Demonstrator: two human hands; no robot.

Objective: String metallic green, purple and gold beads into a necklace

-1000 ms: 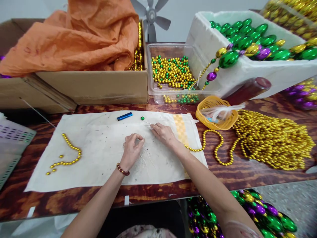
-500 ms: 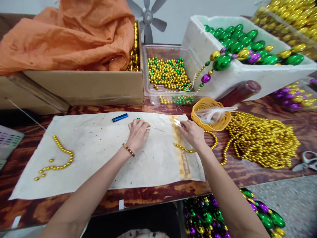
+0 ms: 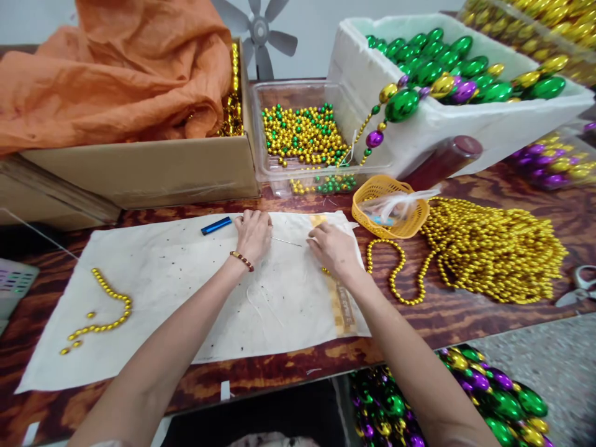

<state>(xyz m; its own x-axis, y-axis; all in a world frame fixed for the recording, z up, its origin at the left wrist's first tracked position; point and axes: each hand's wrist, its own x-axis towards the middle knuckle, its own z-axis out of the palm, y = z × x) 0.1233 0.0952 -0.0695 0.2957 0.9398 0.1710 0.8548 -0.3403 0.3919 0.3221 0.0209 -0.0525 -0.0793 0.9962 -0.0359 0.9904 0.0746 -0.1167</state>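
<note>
My left hand (image 3: 254,237), with a beaded bracelet (image 3: 242,261) at its wrist, is closed on a thin needle (image 3: 286,241) that points right, over the white cloth (image 3: 186,298). My right hand (image 3: 331,248) lies just beyond the needle's tip, its fingers bent together; what they hold, if anything, is hidden. Thin white thread (image 3: 261,304) curls below my left hand. A blue lighter (image 3: 216,225) rests left of that hand. At the cloth's left is a short gold bead strand (image 3: 123,298) with a few loose beads.
Behind stand a cardboard box (image 3: 186,171) under orange cloth (image 3: 139,81), a clear bin (image 3: 261,155) of small beads and a white foam box (image 3: 465,124). To the right are a yellow basket (image 3: 414,226), a red bottle (image 3: 447,161), piled gold beads (image 3: 498,254) and scissors (image 3: 580,288).
My right hand has moved left, closer to the needle, and the white item at its fingertips no longer shows. The gold strand beside it has shifted. The whole view has moved slightly.
</note>
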